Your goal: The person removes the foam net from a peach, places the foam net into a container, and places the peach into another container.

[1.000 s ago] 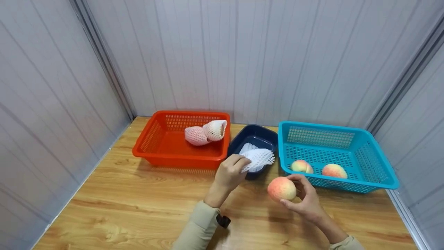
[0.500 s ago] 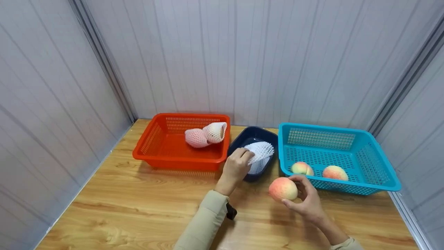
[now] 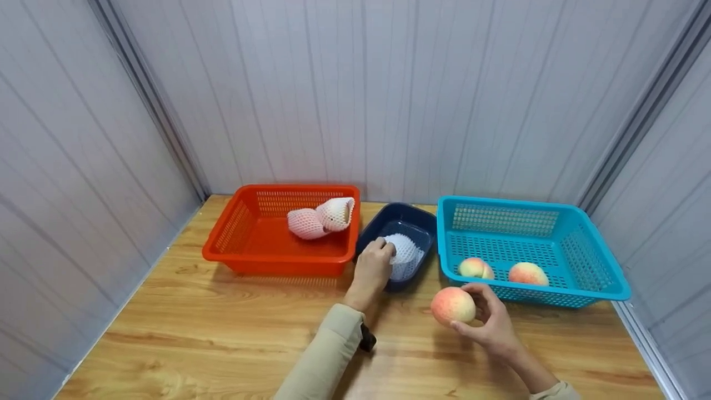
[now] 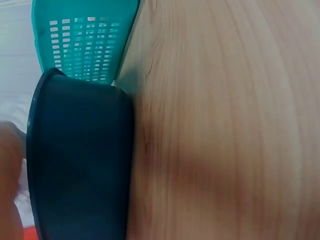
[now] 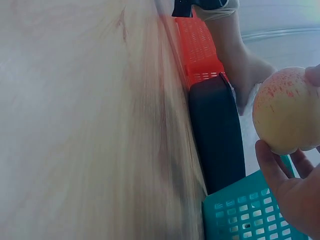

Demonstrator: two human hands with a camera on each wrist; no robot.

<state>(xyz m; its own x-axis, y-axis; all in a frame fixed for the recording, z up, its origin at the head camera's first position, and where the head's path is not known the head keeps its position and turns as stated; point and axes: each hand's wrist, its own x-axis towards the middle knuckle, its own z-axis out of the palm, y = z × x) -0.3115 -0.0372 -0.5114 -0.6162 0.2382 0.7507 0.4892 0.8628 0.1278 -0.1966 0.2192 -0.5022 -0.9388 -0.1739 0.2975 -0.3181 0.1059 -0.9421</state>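
My left hand (image 3: 373, 272) reaches over the near-left rim of the dark blue tray (image 3: 423, 222). Its fingertips pinch a white foam fruit net (image 3: 404, 249), which lies over more white netting in the tray. A peach (image 3: 452, 306), red on one side and pale yellow on the other, is held between the thumb and fingers of my right hand (image 3: 495, 325). It hangs above the table in front of the blue basket. From the right wrist, the peach (image 5: 285, 112) shows no netting. The tray's wall (image 4: 82, 155) hides most of the left hand's work in the left wrist view.
An orange-red basket (image 3: 278, 258) on the left contains two fruits in foam nets (image 3: 306, 223), one pink and one white. Right of the tray, a blue basket (image 3: 589, 261) holds two bare peaches (image 3: 529, 274). Pale panel walls (image 3: 355, 100) enclose the wooden table (image 3: 233, 333).
My left hand has lowered the white foam net from above the tray down into it. The right hand keeps the peach in nearly the same place. The head view has shifted slightly.
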